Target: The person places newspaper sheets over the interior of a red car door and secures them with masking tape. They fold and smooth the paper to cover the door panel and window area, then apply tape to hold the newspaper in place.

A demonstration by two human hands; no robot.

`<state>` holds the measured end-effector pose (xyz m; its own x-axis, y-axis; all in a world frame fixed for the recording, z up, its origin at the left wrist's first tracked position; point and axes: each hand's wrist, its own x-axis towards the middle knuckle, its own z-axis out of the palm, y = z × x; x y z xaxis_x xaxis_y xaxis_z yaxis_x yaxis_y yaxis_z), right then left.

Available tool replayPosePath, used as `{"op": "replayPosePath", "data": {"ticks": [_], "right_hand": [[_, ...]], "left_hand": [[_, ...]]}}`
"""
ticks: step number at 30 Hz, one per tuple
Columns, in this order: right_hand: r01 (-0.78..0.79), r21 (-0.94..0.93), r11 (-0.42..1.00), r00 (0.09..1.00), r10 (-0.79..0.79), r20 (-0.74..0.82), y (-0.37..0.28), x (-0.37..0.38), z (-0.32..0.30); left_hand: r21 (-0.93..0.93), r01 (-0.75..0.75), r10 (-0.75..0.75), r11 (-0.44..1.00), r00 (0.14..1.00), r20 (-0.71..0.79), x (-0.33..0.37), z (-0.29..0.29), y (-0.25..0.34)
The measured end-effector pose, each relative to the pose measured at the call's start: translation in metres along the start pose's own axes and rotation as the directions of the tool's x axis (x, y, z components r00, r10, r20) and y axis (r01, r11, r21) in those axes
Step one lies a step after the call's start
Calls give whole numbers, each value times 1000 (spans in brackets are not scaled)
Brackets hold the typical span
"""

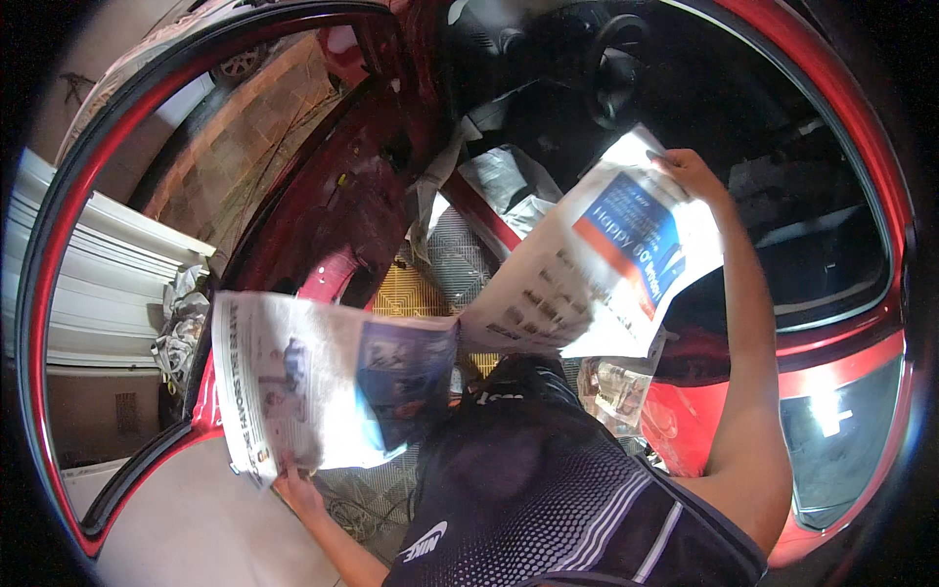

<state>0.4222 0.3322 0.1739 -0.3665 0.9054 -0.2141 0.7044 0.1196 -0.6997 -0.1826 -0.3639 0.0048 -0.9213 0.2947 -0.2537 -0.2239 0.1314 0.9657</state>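
I see the newspaper (509, 303) spread across the middle of my view, its 2 halves running from 8 o'clock to 2 o'clock with a fold between. The left hand (301, 492) pinches its lower edge at 7 o'clock; the right hand (690, 176) grips its upper corner at 2 o'clock. I'd expect it light, limp and easily torn, apt to sag at the fold, so opposite outer edges suit a gentle hold. The red door (337, 186) stands at 10 o'clock.
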Motion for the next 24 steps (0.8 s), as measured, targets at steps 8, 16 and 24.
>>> {"op": "replayPosePath", "data": {"ticks": [8, 16, 24], "right_hand": [[-233, -293, 927, 940, 137, -313, 235, 67, -150], [-403, -56, 913, 768, 305, -563, 378, 93, -227], [-717, -240, 654, 629, 461, -626, 431, 122, -216]], "left_hand": [[83, 28, 12, 996, 897, -441, -68, -84, -20], [275, 138, 70, 952, 774, -629, -124, -75, -23], [430, 203, 78, 880, 831, -551, -151, 68, 32]]}}
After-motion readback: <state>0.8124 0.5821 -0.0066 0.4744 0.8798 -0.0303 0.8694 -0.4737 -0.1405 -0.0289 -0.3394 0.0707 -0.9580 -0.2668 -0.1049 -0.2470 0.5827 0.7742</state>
